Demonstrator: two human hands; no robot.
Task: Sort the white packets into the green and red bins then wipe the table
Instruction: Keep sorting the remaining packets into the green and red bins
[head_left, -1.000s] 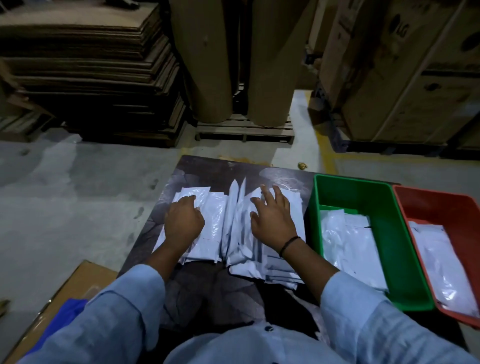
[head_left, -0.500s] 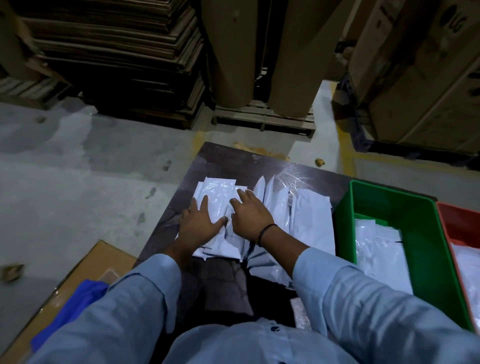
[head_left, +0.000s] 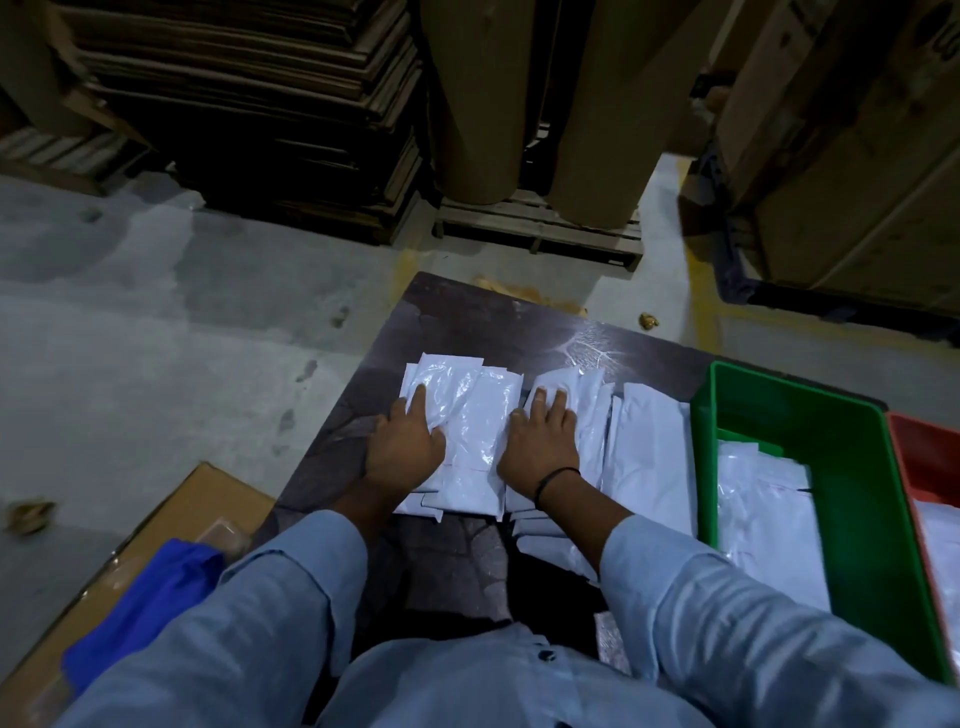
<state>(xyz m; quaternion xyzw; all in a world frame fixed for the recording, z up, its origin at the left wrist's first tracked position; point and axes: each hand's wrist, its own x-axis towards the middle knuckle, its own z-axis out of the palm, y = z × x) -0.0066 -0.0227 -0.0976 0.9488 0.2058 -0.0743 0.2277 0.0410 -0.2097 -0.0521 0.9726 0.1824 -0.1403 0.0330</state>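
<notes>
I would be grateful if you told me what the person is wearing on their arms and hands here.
Both arms are in loose, light blue shirt sleeves, the left sleeve and right sleeve ending short of the wrists. The left hand is bare, with no glove or band showing. The right hand is also ungloved, with a thin black band round its wrist. A dark button shows on the shirt front.

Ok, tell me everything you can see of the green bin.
The green bin is a rectangular open-topped tub, plastic by its look, with a raised rim and sloping walls. It stands upright on the right side of the table, right of the loose packets. Its right rim appears to meet the red bin. White packets lie flat inside, along its left part. The right sleeve overlaps its near left corner.
</notes>
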